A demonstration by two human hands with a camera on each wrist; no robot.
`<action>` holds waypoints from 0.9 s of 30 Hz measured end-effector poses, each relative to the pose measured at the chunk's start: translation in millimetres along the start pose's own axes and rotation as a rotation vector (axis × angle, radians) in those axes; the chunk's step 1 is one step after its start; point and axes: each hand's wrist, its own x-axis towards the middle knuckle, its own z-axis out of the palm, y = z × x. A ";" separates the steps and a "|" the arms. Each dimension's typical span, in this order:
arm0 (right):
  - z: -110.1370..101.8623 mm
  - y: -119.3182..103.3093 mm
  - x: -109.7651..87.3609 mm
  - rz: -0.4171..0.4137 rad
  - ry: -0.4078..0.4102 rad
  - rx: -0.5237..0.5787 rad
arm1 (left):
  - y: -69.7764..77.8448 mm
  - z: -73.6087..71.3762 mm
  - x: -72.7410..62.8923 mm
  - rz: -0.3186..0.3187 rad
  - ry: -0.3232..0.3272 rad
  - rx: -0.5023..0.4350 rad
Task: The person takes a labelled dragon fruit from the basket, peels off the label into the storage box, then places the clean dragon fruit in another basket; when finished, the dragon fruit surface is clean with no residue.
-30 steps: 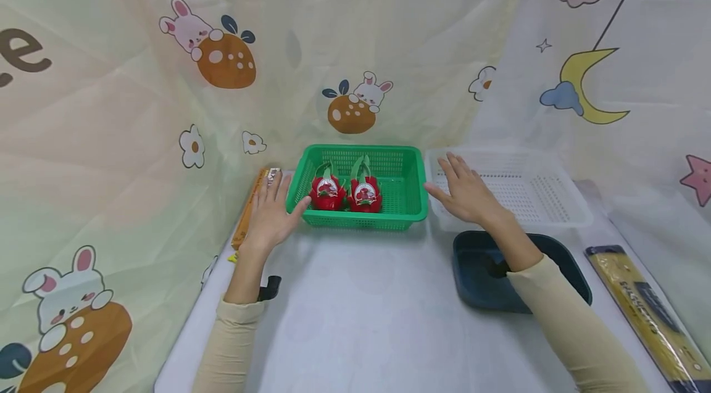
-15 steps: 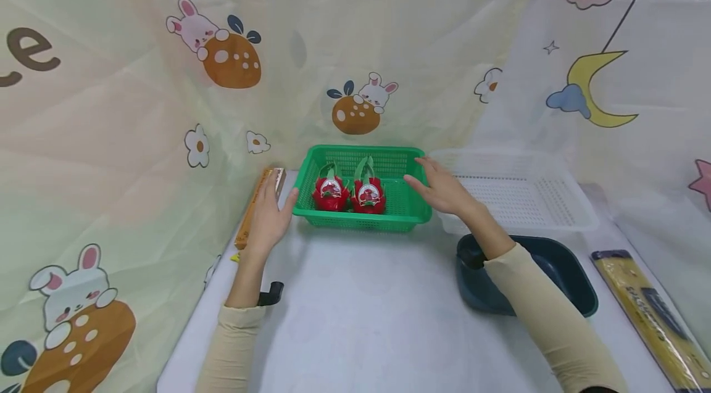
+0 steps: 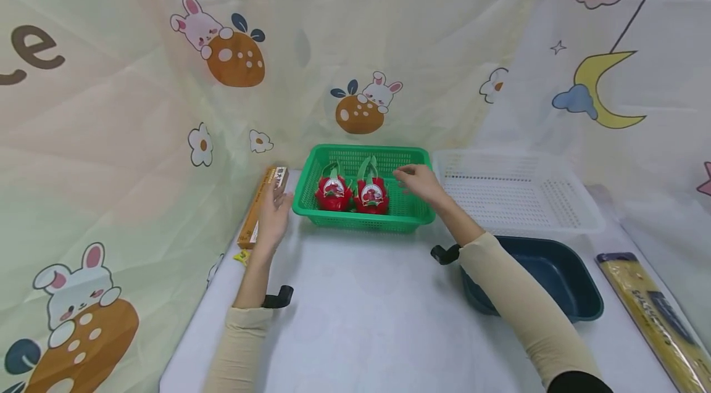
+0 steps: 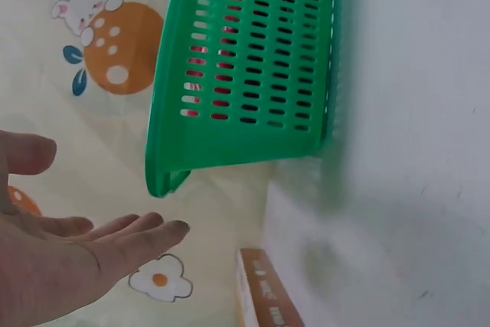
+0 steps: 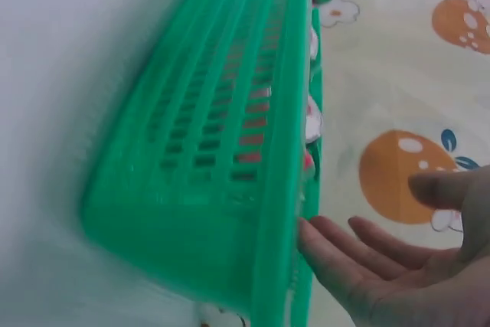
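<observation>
Two red dragon fruits with green leaves and round labels lie in a green basket [image 3: 363, 221]. The left one [image 3: 334, 194] and the right one [image 3: 371, 195] sit side by side in its left half. Over the right part of the basket hovers my right hand [image 3: 420, 182], apart from the fruit, fingers slightly bent and holding nothing. My left hand [image 3: 274, 218] is just left of the basket, its fingers loosely extended and not touching it. In the left wrist view a gap shows between the fingertips [image 4: 178, 229] and the basket's corner.
A white basket [image 3: 516, 195] stands right of the green one. In front of it is a dark blue basin [image 3: 561, 279], partly behind my right sleeve. A gold package [image 3: 650, 313] lies at the right edge, and an orange-brown box [image 3: 251, 220] at the left.
My right hand has moved left, from above the white basket to over the green basket, its fingers bending a little. The left hand has stayed nearby, its thumb drawn in. The fruits have not moved.
</observation>
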 end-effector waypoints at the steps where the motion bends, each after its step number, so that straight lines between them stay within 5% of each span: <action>1: 3.0 -0.1 1.8 0.029 -0.001 0.034 | -0.9 1.0 0.3 -0.020 -0.010 -0.025; 12: 30.2 8.8 19.0 0.216 -0.014 0.192 | -13.6 8.5 5.9 -0.193 -0.004 -0.368; 27: 41.6 13.9 37.9 0.425 -0.124 0.386 | -30.4 14.1 9.6 -0.324 0.081 -0.596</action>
